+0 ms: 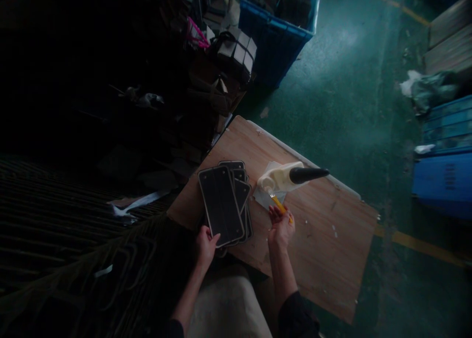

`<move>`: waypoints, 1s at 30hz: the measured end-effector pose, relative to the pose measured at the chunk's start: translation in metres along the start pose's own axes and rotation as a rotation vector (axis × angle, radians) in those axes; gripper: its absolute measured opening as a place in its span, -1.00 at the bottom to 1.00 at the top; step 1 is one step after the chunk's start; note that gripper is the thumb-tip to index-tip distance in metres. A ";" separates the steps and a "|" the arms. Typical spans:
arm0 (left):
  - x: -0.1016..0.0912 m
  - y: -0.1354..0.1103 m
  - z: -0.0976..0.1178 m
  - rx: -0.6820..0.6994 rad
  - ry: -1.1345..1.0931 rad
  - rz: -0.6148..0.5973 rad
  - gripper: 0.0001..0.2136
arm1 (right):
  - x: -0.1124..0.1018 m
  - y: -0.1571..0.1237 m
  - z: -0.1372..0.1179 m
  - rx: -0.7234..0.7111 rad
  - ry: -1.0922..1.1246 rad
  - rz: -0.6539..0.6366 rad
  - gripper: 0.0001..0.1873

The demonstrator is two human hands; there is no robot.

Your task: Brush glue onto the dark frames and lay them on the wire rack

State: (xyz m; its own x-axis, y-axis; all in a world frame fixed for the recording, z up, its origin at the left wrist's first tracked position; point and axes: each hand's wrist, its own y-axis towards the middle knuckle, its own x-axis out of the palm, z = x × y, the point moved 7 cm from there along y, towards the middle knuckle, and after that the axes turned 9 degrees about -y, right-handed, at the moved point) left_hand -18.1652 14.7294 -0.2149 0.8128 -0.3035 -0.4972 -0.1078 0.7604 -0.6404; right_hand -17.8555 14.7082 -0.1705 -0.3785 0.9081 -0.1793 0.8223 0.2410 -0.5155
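Note:
My left hand [207, 246] pinches the lower left corner of a dark rectangular panel [221, 205] with rounded corners and a pale edge. Beneath it lies a fanned stack of similar panels [242, 193] on the wooden board. In my right hand [281, 226] is a brush with a yellow handle [279, 205]. The brush's tip reaches into the opening of a cream-coloured container [275, 180], and its bristles are hard to make out. A black tapered piece [308, 174] sticks out from the container's right side. A pale sheet [260, 198] lies under the container.
The wooden work board [324, 259] stands over a green floor [342, 92]. Behind it is a blue crate [273, 43] holding dark pieces. Blue bins [442, 180] stand at the right. Dark clutter and a bundle of pale blocks [239, 50] fill the left and back.

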 end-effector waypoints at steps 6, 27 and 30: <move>0.000 -0.001 -0.002 -0.014 -0.004 -0.021 -0.80 | -0.017 -0.004 0.007 0.070 0.034 0.002 -0.68; -0.002 -0.007 -0.003 -0.018 -0.132 -0.018 -0.82 | -0.028 -0.016 -0.021 -0.026 -0.044 -0.067 -0.66; 0.000 -0.008 -0.007 -0.020 -0.175 -0.029 -0.83 | -0.007 -0.024 -0.046 -0.280 -0.305 -0.207 -0.61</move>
State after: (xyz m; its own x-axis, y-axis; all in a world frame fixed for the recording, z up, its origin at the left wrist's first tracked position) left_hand -18.1686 14.7193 -0.2139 0.9029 -0.2189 -0.3700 -0.0929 0.7409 -0.6651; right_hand -17.8529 14.7115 -0.1186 -0.6199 0.6989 -0.3566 0.7836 0.5279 -0.3275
